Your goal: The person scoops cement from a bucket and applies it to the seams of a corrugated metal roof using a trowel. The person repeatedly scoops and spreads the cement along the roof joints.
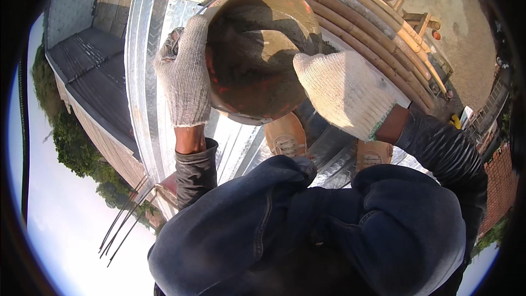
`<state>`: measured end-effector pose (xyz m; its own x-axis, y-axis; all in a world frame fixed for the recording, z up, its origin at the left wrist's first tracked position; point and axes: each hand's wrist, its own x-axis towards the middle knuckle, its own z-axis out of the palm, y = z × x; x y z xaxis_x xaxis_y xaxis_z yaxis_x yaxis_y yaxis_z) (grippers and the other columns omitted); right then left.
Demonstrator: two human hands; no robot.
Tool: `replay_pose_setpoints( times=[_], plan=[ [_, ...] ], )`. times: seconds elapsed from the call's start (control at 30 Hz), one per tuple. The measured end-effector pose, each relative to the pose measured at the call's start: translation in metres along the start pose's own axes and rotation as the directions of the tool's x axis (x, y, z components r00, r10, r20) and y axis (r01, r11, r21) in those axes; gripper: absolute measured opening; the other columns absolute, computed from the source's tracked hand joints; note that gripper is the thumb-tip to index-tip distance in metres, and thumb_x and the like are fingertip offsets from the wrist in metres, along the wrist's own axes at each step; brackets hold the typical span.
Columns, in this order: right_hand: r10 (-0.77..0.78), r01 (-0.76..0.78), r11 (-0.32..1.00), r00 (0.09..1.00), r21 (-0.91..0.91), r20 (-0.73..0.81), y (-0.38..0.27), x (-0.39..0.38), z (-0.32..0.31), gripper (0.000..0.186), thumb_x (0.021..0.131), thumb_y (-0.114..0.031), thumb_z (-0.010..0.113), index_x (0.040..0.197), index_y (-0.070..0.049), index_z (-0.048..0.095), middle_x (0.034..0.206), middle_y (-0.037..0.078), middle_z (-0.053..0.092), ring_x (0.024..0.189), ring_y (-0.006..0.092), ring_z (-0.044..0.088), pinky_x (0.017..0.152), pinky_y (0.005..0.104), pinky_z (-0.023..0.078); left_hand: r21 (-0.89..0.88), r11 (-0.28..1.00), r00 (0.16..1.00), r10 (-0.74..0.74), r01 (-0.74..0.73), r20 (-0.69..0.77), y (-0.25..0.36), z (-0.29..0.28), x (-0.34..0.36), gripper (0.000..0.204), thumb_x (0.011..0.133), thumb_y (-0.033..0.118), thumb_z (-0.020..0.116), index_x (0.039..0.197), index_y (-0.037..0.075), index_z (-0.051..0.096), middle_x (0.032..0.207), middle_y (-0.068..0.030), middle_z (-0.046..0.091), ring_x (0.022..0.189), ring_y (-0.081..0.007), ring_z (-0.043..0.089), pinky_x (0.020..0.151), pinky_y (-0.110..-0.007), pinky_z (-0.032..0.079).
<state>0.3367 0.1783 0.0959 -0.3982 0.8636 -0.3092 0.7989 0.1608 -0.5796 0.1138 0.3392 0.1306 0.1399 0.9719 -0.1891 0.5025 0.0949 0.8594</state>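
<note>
A round bucket, its inside smeared with grey and patches of red, is tipped so its mouth faces me. Wet grey mortar lies inside. My left hand, in a knitted off-white glove with dark stains on the fingers, grips the bucket's left rim. Over the right side of the mouth is my right hand, in a similar glove with a green cuff edge. Its fingers are closed, and whatever they hold is hidden behind the glove and in the bucket's shade.
Shiny ribbed metal sheeting lies under the bucket and my tan shoes. Long bamboo poles run beyond it to the right. Ground shows far below. Bare steel rods stick out at the lower left, near a dark roof.
</note>
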Motion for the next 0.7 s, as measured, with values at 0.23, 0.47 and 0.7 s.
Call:
replay_pose_setpoints(
  times=[0.23,0.47,0.7],
  plan=[
    [0.014,0.068,-0.94,0.987,0.333,-0.16,-0.013,-0.042,0.155,0.054,0.117,-0.028,0.057,0.166,-0.007,0.05,0.164,0.016,0.058,0.148,0.0277,0.062,0.122,0.0421,0.055,-0.07,0.997,0.999,-0.032,0.032,0.002,-0.009,0.005,0.004,0.028,0.111,0.027,0.077,0.113,-0.001,0.082,0.094,-0.0001,0.074,0.084,-0.0069,0.06,0.078,-0.027,0.051],
    [0.258,-0.029,-0.554,0.944,0.832,0.204,-0.01,-0.064,0.094,0.055,0.114,-0.025,0.056,0.165,-0.007,0.047,0.155,0.014,0.06,0.138,0.0251,0.064,0.11,0.041,0.056,-0.01,0.998,0.998,0.057,-0.057,-0.023,-0.015,-0.009,0.01,0.026,0.111,0.025,0.076,0.114,0.0,0.083,0.098,-0.0019,0.078,0.085,-0.0085,0.066,0.077,-0.028,0.054],
    [0.114,-0.199,0.963,0.911,-0.18,-0.397,0.019,-0.006,0.019,0.039,0.098,-0.021,0.068,0.133,-0.004,0.061,0.117,0.01,0.065,0.106,0.0242,0.071,0.088,0.0417,0.057,-0.11,0.992,0.998,-0.067,0.065,-0.014,-0.006,-0.004,0.005,0.027,0.109,0.025,0.079,0.117,-0.001,0.083,0.1,-0.0034,0.079,0.087,-0.0095,0.067,0.079,-0.027,0.054]
  ],
)
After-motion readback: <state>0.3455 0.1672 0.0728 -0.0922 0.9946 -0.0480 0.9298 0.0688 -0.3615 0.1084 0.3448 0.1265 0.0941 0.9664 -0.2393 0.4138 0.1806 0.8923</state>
